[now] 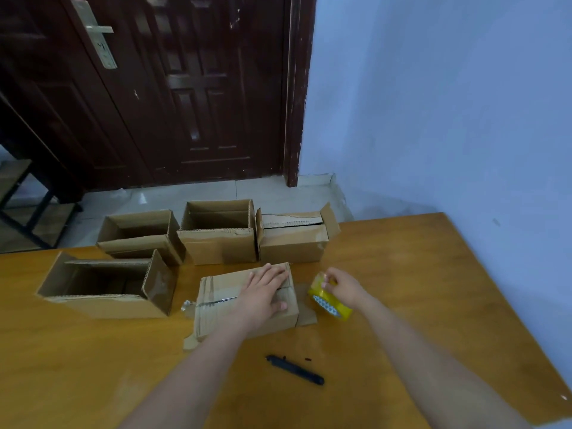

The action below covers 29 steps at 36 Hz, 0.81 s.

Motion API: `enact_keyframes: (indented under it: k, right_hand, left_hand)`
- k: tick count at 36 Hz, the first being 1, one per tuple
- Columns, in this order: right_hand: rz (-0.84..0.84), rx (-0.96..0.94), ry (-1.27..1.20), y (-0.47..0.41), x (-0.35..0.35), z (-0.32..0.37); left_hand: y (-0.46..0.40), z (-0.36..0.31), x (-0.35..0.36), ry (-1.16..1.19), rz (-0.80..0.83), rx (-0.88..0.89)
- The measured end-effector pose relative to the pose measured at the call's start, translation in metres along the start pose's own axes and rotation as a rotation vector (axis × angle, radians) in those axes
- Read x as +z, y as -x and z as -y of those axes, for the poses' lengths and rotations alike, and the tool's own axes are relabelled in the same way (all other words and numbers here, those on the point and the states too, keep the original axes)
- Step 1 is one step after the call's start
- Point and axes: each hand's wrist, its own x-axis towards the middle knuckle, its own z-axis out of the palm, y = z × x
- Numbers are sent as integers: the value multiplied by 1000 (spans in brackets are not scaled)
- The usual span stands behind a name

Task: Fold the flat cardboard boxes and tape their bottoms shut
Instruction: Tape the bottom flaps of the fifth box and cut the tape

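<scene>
A small cardboard box (216, 308) lies bottom-up in the middle of the wooden table (418, 289), with clear tape running along its centre seam. My left hand (264, 292) presses flat on the right part of that bottom, fingers straight. Just right of the box, my right hand (342, 287) grips a yellow roll of tape (329, 301) from above, the roll tilted on the table beside the box's edge.
Several folded boxes stand open-topped behind and left: a large one (105, 286) at the left, others (142, 236) (218, 232) (294, 235) in a row at the table's far edge. A black utility knife (295, 370) lies near me. A dark door and blue wall are beyond.
</scene>
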Motion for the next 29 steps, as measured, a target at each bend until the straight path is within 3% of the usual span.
enact_keyframes:
  k: [6, 12, 21, 26, 29]
  right_hand:
    - [-6, -37, -8, 23, 0, -16]
    - [-149, 16, 344, 54, 16, -26]
    - [154, 47, 601, 85, 87, -33]
    - [144, 79, 535, 86, 89, -32]
    - [78, 45, 585, 84, 83, -30]
  left_hand:
    - [1, -2, -1, -21, 8, 1]
    - [1, -3, -1, -11, 3, -10]
    - [2, -3, -2, -34, 7, -18]
    - [12, 0, 0, 170, -69, -120]
    - [20, 8, -1, 180, -79, -162]
